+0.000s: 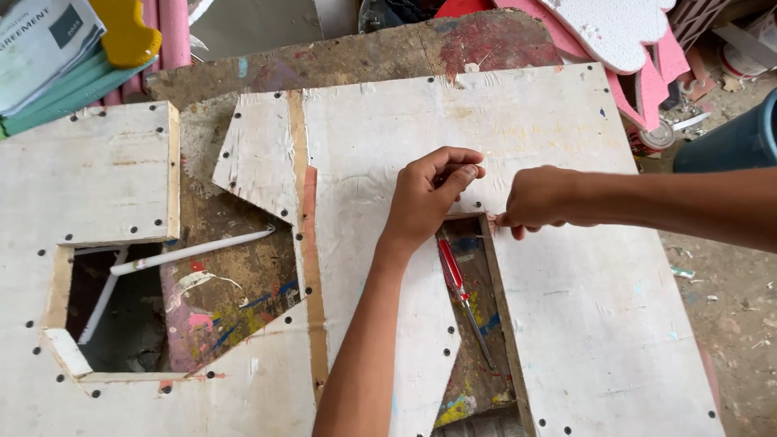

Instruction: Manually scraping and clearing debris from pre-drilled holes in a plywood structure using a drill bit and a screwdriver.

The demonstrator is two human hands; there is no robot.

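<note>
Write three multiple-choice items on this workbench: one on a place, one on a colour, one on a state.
1. Where does the screwdriver lie?
A. in the narrow cut-out of the board
B. on the books
C. in the left hand

2. What colour is its handle?
A. blue
B. red
C. green

3. How is the left hand?
A. flat and open
B. out of view
C. pinching by the slot's top edge

Key: 1 A, it rests between the board's edges; 2 B, the handle shows red; 3 C, thumb and fingers are closed together there, near the right hand.

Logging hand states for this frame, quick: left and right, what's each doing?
Left hand: fingers pinched shut over the white board; what it holds is too small to tell.
Right hand: closed at the slot's corner; contents hidden.
</note>
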